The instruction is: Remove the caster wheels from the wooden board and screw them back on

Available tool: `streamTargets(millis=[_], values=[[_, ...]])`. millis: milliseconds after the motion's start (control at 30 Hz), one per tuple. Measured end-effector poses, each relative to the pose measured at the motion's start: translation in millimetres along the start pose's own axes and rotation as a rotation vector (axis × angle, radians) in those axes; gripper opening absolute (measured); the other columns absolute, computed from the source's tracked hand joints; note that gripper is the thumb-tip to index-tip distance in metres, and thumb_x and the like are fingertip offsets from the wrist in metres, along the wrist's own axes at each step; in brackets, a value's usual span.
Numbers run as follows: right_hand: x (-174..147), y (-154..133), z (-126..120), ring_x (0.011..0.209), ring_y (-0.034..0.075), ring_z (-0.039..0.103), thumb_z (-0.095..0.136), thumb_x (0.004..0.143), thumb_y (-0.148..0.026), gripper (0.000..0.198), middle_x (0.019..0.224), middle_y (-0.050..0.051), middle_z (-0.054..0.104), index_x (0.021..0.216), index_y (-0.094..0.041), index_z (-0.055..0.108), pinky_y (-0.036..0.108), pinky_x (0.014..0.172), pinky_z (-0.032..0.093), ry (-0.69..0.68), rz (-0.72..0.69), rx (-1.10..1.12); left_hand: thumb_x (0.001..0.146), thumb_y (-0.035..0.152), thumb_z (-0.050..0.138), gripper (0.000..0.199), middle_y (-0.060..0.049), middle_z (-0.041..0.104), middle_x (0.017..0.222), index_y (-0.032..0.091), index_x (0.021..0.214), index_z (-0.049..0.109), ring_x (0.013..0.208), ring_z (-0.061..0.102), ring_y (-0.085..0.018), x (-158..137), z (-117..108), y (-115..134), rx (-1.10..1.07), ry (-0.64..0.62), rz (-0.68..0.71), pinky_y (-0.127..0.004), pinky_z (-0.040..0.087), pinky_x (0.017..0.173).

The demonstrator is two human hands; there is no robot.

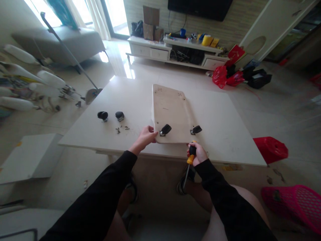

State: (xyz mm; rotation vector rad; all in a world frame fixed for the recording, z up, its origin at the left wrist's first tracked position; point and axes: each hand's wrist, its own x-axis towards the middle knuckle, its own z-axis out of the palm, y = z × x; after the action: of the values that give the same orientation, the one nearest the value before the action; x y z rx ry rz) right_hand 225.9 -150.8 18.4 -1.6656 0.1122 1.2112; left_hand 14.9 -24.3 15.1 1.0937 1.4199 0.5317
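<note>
A pale beige board with rounded corners lies on the white table. Two black caster wheels, a left one and a right one, are mounted at its near corners. Screw holes show at the far corners. My left hand pinches the board's near left edge. In my right hand is a screwdriver with a black and yellow handle, its shaft pointing down past the table edge. The fingers of that hand are close to the board's near edge; whether they touch it I cannot tell.
Two loose casters, one beside another, sit left of the board near several small screws. A red stool and a pink basket stand at the right. A white box is at the left.
</note>
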Motion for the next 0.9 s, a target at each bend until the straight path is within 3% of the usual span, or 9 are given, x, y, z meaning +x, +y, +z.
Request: streamTargets(millis=[133,233,300,367,467,567,700,800,900], values=[[11.7,-12.2,-3.2,0.100,0.017,0.072,0.068,0.102,-0.044,0.036,0.120,0.007,0.072,0.126,-0.017,0.067,0.036,0.086,0.065,-0.041,-0.033,-0.070,0.096,0.015,0.073,0.028,-0.005,0.063,0.099,0.019,0.103,0.046,0.065,0.067,-0.012,-12.2,11.3,-5.8,-0.040,0.008,-0.025,-0.028,0.061,0.060],[14.4,-26.7,-11.3,0.082,0.011,0.068,0.068,0.103,-0.040,0.027,0.106,0.004,0.073,0.116,-0.017,0.069,0.026,0.070,0.062,-0.061,-0.113,-0.107,0.094,0.015,0.074,0.034,-0.007,0.061,0.104,0.021,0.104,0.043,0.073,0.070,-0.015,-17.1,25.9,-11.5,-0.137,0.025,-0.038,-0.033,0.066,0.065],[13.8,-38.5,-18.6,0.059,0.006,0.057,0.070,0.098,-0.025,0.014,0.092,-0.001,0.073,0.109,-0.017,0.067,0.017,0.050,0.048,-0.046,-0.212,-0.098,0.092,0.014,0.075,0.037,-0.008,0.061,0.108,0.021,0.106,0.042,0.079,0.072,-0.018,-19.9,39.1,-14.8,-0.203,0.021,-0.043,-0.036,0.068,0.067],[12.7,-50.5,-25.6,0.046,0.006,0.051,0.068,0.085,-0.013,0.021,0.085,-0.003,0.075,0.104,-0.021,0.062,0.016,0.037,0.037,-0.014,-0.325,-0.056,0.092,0.014,0.076,0.040,-0.009,0.062,0.110,0.022,0.107,0.040,0.082,0.073,-0.019,-23.7,54.4,-17.4,-0.246,0.000,-0.040,-0.037,0.069,0.068],[11.6,-66.0,-32.2,0.045,0.009,0.054,0.068,0.068,-0.015,0.029,0.072,-0.006,0.070,0.094,-0.023,0.057,0.016,0.035,0.038,0.004,-0.450,0.006,0.091,0.016,0.079,0.042,-0.009,0.064,0.110,0.023,0.106,0.040,0.079,0.074,-0.016,-30.4,75.3,-20.4,-0.289,-0.051,-0.009,-0.035,0.069,0.070],[11.4,-76.3,-32.0,0.048,0.010,0.058,0.065,0.057,-0.011,0.035,0.068,-0.008,0.066,0.085,-0.024,0.050,0.018,0.038,0.046,-0.012,-0.496,0.043,0.093,0.023,0.079,0.035,-0.009,0.071,0.103,0.023,0.104,0.046,0.074,0.073,-0.015,-32.6,79.4,-22.1,-0.142,-0.165,0.066,-0.033,0.067,0.071],[9.3,-84.1,-26.5,0.052,0.012,0.062,0.070,0.054,-0.006,0.037,0.069,-0.007,0.063,0.083,-0.022,0.052,0.019,0.039,0.050,-0.062,-0.497,0.051,0.089,0.027,0.081,0.021,-0.009,0.074,0.082,0.020,0.093,0.061,0.069,0.074,-0.022,-17.9,37.0,-17.2,0.136,-0.161,0.123,-0.035,0.061,0.067],[6.3,-87.8,-23.7,0.057,0.012,0.066,0.075,0.057,-0.004,0.034,0.074,-0.005,0.065,0.083,-0.019,0.060,0.021,0.046,0.058,-0.125,-0.492,0.062,0.089,0.018,0.072,0.004,-0.011,0.076,0.087,0.017,0.093,0.071,0.089,0.075,-0.028,5.6,-22.3,-11.1,0.293,0.102,0.182,-0.040,0.058,0.085],[4.8,-90.5,-23.4,0.060,0.011,0.067,0.076,0.059,-0.002,0.031,0.075,-0.004,0.066,0.083,-0.018,0.064,0.022,0.051,0.062,-0.124,-0.517,0.122,0.091,0.015,0.066,0.017,-0.020,0.079,0.109,0.011,0.103,0.077,0.111,0.072,-0.033,31.9,-78.9,-15.6,0.415,0.371,0.178,-0.044,0.053,0.103]])
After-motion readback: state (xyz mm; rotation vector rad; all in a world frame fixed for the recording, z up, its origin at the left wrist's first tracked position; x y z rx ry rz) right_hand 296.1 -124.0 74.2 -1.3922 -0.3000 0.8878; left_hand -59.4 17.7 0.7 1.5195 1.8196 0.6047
